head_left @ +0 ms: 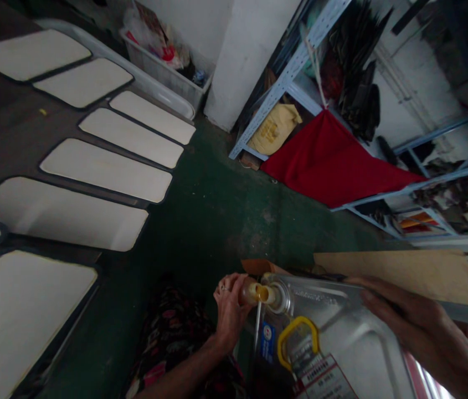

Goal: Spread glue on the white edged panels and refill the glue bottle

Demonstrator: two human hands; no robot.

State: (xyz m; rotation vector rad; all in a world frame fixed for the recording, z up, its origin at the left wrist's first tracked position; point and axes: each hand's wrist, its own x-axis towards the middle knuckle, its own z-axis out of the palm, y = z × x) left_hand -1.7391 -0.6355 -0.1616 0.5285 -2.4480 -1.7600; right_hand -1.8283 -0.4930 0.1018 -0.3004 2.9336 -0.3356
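Note:
A large silvery metal can [333,327] with a yellow handle [296,339] lies tilted at the bottom of the head view. My left hand [230,307] is closed around a small container held against the can's yellow spout [263,293]; the container is mostly hidden by my fingers. My right hand [420,324] lies flat on the can's upper right side, steadying it. A printed label [320,379] shows below the handle.
Several pale boards in dark frames [104,169] lie in a row on the left over the green floor [217,205]. A metal shelf rack [292,72] with a red cloth [333,160] stands behind. A plywood sheet [404,271] lies on the right. White bins [163,72] stand at the back.

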